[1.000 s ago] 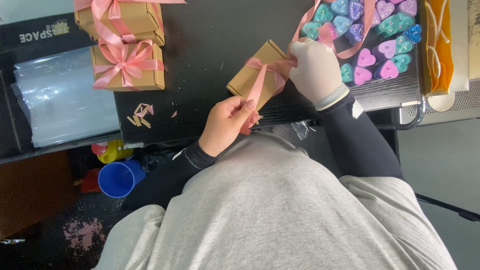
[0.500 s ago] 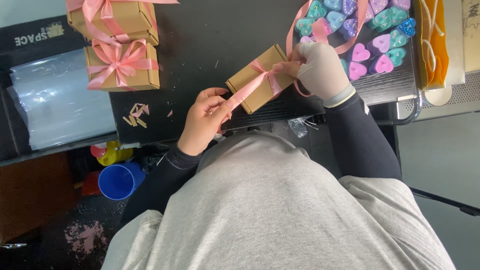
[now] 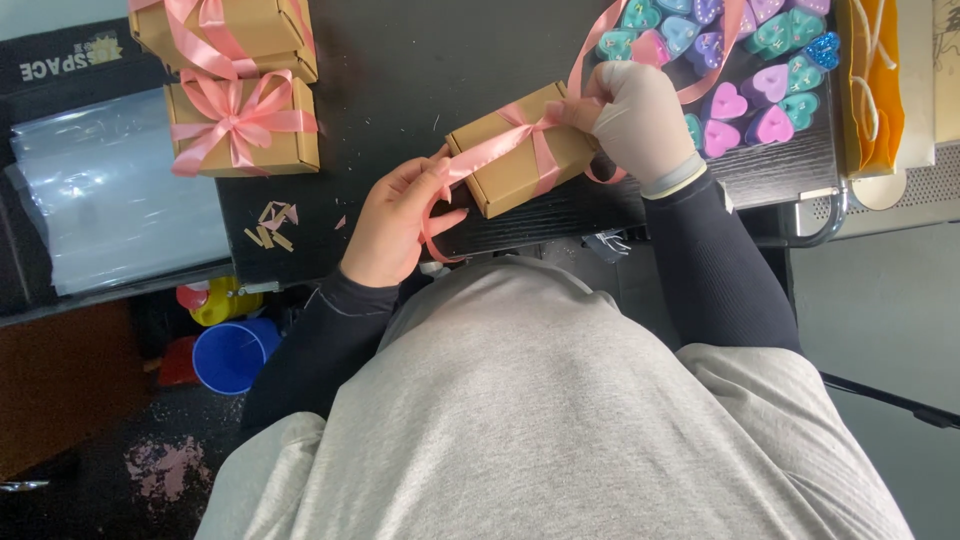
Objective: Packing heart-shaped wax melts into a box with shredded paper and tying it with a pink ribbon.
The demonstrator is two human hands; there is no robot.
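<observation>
A small brown cardboard box (image 3: 515, 160) lies on the black table (image 3: 400, 70) in front of me, with a pink ribbon (image 3: 500, 143) crossed over its top. My bare left hand (image 3: 395, 220) pinches one end of that ribbon at the box's left corner. My right hand (image 3: 640, 115), in a white glove, grips the ribbon at the box's right end, and a long loop of ribbon rises from it toward the top edge.
Two finished brown boxes with pink bows (image 3: 240, 125) sit at the back left. Several coloured heart-shaped pieces (image 3: 745, 75) lie at the back right beside an orange bag (image 3: 870, 80). Clear plastic sheets (image 3: 110, 200) lie left. A blue cup (image 3: 235, 355) stands below the table.
The box and both hands have shifted slightly. My left hand moved from under the box's near side to its left corner, pulling the ribbon end.
</observation>
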